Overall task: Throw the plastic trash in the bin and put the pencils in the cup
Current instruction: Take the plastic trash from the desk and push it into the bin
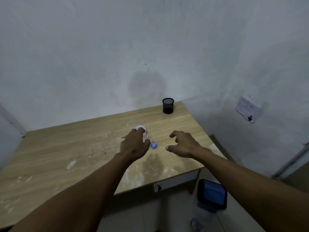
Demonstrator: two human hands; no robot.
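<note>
A clear plastic bottle (147, 136) with a blue cap (154, 145) lies on its side near the middle of the wooden surface (66, 148), cap pointing toward the person. The left hand (134, 144) is laid over it from above, fingers (139, 131) curled around the body, apparently closing on it, though whether the grip is firm I cannot tell. A grasp from above suits a light bottle that could roll away. The right hand (182, 144) hovers just beside the cap, touching nothing, its fingers (173, 135) spread and bent, perhaps ready to steady the bottle. The black mesh cup (168, 106) stands upright at the far right corner against the wall, well apart from the hands; no pencils show anywhere in view. On the floor below the near right corner sits a dark bin with a blue liner (212, 194), mouth open, likely where the bottle should go
</note>
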